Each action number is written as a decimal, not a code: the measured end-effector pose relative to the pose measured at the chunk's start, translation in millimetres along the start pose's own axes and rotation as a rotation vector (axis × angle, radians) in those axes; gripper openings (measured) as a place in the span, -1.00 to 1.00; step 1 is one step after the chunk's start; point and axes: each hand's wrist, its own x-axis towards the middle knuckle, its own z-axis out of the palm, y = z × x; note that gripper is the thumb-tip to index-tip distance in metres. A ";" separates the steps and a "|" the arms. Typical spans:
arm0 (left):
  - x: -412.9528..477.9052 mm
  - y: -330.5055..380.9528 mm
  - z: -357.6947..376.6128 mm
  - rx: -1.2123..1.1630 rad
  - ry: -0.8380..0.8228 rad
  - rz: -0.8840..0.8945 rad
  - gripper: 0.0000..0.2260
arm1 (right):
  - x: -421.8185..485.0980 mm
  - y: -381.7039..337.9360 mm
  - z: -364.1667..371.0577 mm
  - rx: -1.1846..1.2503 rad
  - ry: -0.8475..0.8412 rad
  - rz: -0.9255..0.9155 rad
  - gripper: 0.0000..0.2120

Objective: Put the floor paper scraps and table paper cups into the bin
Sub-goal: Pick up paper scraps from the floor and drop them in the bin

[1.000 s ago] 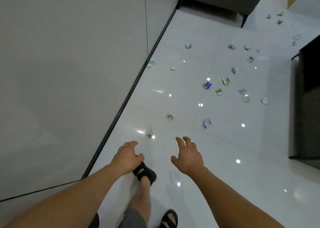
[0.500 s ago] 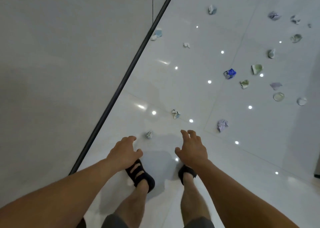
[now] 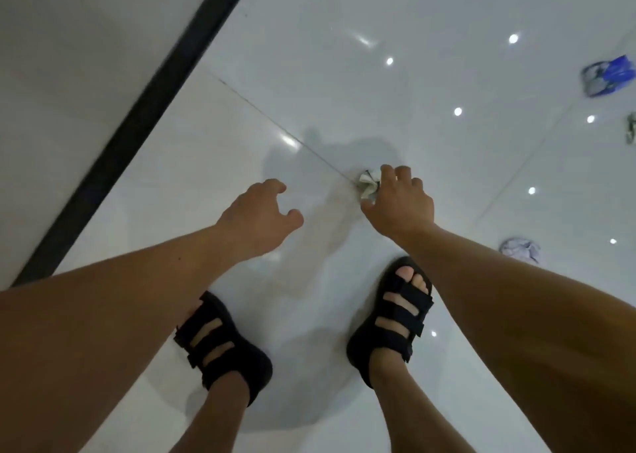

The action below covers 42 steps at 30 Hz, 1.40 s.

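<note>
right hand (image 3: 399,201) now down at floor level, fingers over the top and thumb underneath a crumpled scrap (image 3: 369,185) - a pinch closing on it. the scrap looks to be resting on the floor (image 3: 309,73) rather than lifted, on a tile joint.

left hand (image 3: 258,211) hovers beside the right, to its left; fingers loosely curled, nothing in it.

change: half a second ago both hands hung empty above the floor, with the nearest scraps just ahead of the fingertips. since then the view has dropped much closer to the tiles and the right hand has made contact with one of them. judgement: first pickup is under way; nothing is binned yet, so the task is near its start.

count, current view:
- paper scraps: 4. one in the right hand's pinch; one pale scrap (image 3: 519,250) to the right of that hand's wrist; one blue-and-white scrap (image 3: 607,75) well beyond and to the right; one partial scrap (image 3: 631,132) cut off by the frame edge, far right.
- paper cups: 0 seen.
- bin: 0 seen - worktop also out of view.
- hands: 2. black sandals: 2, left sandal (image 3: 223,346) and right sandal (image 3: 392,318), both nearer the body than the hands.
- dark skirting strip (image 3: 137,125): 1, off to the left of the left hand.
</note>
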 end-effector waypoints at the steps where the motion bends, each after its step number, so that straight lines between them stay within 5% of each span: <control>1: 13.5 -5.2 11.0 -0.009 -0.003 -0.001 -0.44 | 15.8 3.4 11.9 -0.010 0.011 0.012 -0.48; 12: 25.0 -58.1 54.0 -0.230 -0.108 -0.098 -0.49 | 11.3 -18.5 80.7 0.245 -0.056 -0.091 -0.59; 18: -5.0 -40.9 6.3 -0.404 -0.143 -0.049 -0.58 | -61.8 -84.4 40.8 0.526 -0.039 -0.522 -0.53; 22: -18.7 -48.3 -22.0 -0.527 -0.153 -0.020 -0.75 | -74.2 -113.8 26.3 0.641 0.039 -0.600 -0.54; 25: -25.1 -72.7 -31.1 -0.466 -0.119 -0.092 -0.62 | -69.2 -123.3 38.5 0.543 -0.015 -0.581 -0.38; 31: -27.8 -152.1 -12.0 -0.285 0.030 -0.207 -0.64 | -30.5 -118.9 95.5 -0.092 -0.099 -0.489 -0.24; 42: -7.0 -189.4 37.6 -0.338 0.129 -0.146 -0.64 | -25.3 -137.6 158.1 0.023 -0.088 -0.415 -0.60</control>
